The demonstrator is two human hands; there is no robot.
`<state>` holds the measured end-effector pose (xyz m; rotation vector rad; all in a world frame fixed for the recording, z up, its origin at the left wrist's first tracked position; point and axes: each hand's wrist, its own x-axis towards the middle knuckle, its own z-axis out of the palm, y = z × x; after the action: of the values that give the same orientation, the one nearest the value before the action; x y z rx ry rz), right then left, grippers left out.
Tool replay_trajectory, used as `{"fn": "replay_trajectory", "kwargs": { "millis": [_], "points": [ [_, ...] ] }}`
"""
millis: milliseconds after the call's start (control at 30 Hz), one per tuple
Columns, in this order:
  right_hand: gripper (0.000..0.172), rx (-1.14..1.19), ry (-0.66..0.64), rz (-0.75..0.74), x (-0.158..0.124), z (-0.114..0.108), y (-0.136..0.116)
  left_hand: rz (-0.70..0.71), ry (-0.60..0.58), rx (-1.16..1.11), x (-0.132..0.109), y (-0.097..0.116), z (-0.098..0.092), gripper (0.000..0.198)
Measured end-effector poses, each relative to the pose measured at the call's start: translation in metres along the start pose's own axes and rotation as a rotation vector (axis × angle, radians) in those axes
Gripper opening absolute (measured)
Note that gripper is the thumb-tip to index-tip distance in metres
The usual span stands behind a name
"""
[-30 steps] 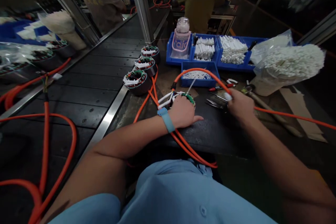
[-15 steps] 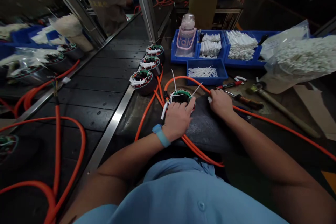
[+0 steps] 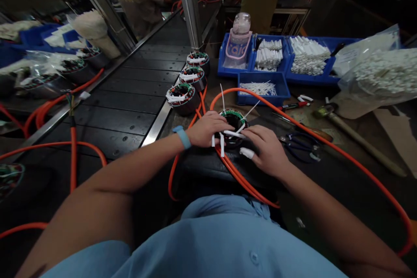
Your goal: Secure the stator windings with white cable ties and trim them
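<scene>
one wound ring (image 3: 237, 115) meets your curled left hand (image 3: 208, 129) at nine, half-open right hand (image 3: 267, 150) at four o'clock; can't tell either grip; bottle (image 3: 236, 48) lettering blurs at twelve.

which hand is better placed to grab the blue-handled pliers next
Probably the right hand: the blue-handled pliers lie close beside it, on its outer side. The left hand is at the opposite side of the stator and would likely have to cross the right.

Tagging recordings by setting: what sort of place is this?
Probably a factory assembly line: similar wire-wound rings stand by a slatted, conveyor-like track, and a row of blue bins holds bundled white tubes.
</scene>
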<state>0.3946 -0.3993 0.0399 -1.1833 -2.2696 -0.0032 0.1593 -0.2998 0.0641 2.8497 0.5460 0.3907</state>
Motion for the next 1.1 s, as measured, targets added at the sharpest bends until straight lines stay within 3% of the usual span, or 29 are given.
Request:
{"fn": "replay_trajectory", "kwargs": {
  "millis": [67,200,367,500,567,733,833,967,1033,1100],
  "points": [
    [0.042,-0.018,-0.009,-0.007,0.006,0.006,0.001,-0.123,0.145,-0.05,0.003,0.014,0.018,0.037],
    [0.033,-0.047,-0.003,-0.084,0.012,0.006,0.016,-0.353,0.341,-0.127,0.001,0.046,0.036,0.053],
    [0.028,-0.172,-0.084,-0.267,0.018,-0.007,0.028,-0.412,0.46,-0.179,0.001,0.059,0.041,0.062],
    [0.024,-0.249,-0.166,-0.366,0.03,-0.017,0.029,-0.425,0.455,-0.165,0.002,0.058,0.042,0.066],
    [0.021,-0.229,-0.238,-0.343,0.039,-0.019,0.029,-0.433,0.437,-0.177,0.003,0.059,0.043,0.062],
    [0.01,-0.007,-0.361,-0.116,0.055,-0.019,0.031,-0.446,0.482,-0.213,0.005,0.059,0.045,0.05],
    [0.009,0.032,-0.316,-0.044,0.046,-0.014,0.027,-0.419,0.491,-0.204,0.003,0.058,0.046,0.049],
    [0.027,-0.017,-0.063,-0.007,0.018,-0.005,0.011,-0.429,0.453,-0.184,0.002,0.058,0.041,0.057],
    [0.036,-0.091,0.02,-0.045,0.007,0.0,-0.002,-0.428,0.422,-0.171,0.002,0.058,0.038,0.056],
    [0.034,-0.144,0.046,-0.136,0.002,0.002,-0.013,-0.422,0.382,-0.157,0.004,0.058,0.035,0.055]
  ]
}}
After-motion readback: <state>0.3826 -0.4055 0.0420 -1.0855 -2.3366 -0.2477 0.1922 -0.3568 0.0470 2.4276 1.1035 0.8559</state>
